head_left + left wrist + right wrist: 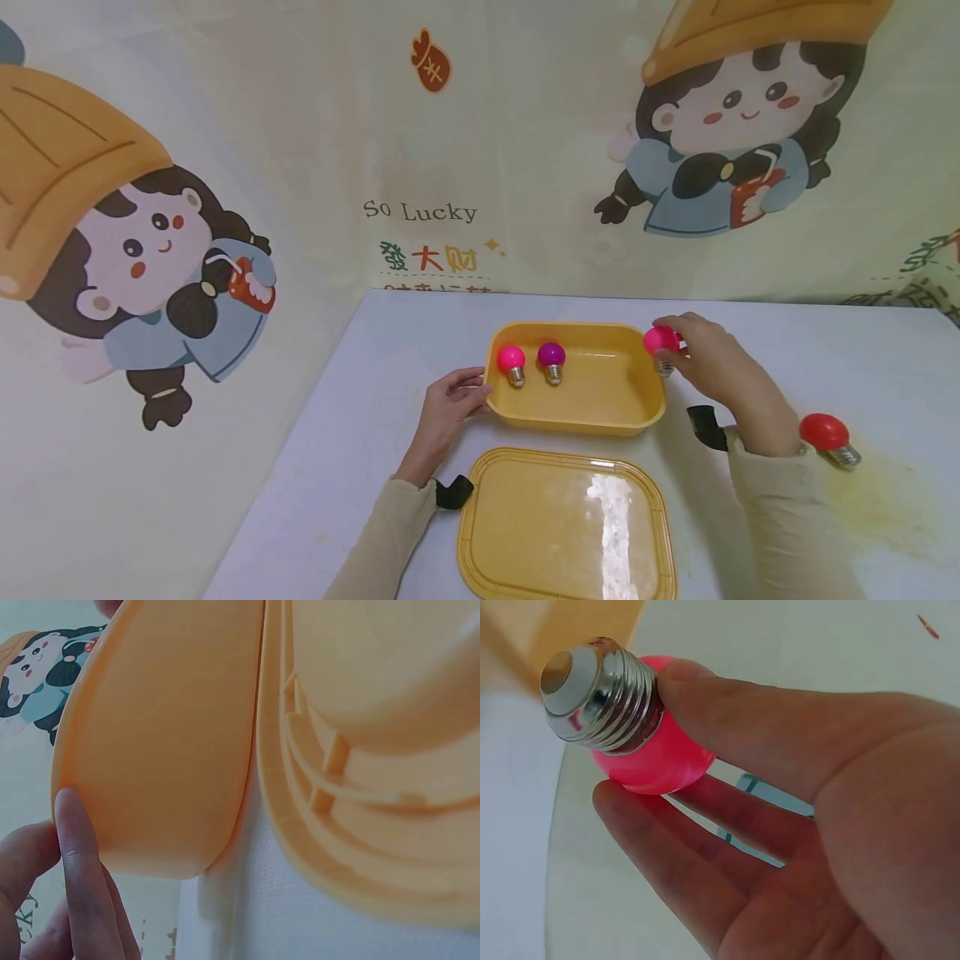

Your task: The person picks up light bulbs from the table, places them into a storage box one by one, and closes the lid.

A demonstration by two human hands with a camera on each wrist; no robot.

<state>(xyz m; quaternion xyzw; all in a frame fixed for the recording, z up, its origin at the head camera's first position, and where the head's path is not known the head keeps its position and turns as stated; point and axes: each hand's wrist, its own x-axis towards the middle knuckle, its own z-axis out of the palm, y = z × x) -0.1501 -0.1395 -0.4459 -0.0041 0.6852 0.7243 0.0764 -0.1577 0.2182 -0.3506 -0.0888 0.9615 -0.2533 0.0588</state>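
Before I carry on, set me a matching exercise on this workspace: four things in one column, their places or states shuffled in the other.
1. Purple round bulb with silver screw base
2. Red bulb with silver screw base
3. Flat yellow plastic lid
4. Right hand

A. On the white tabletop, right of the right sleeve
B. Holding a round pink bulb
C. Inside the yellow plastic box
D. On the person's side of the box

Pairs: 1-C, 2-A, 3-D, 4-B
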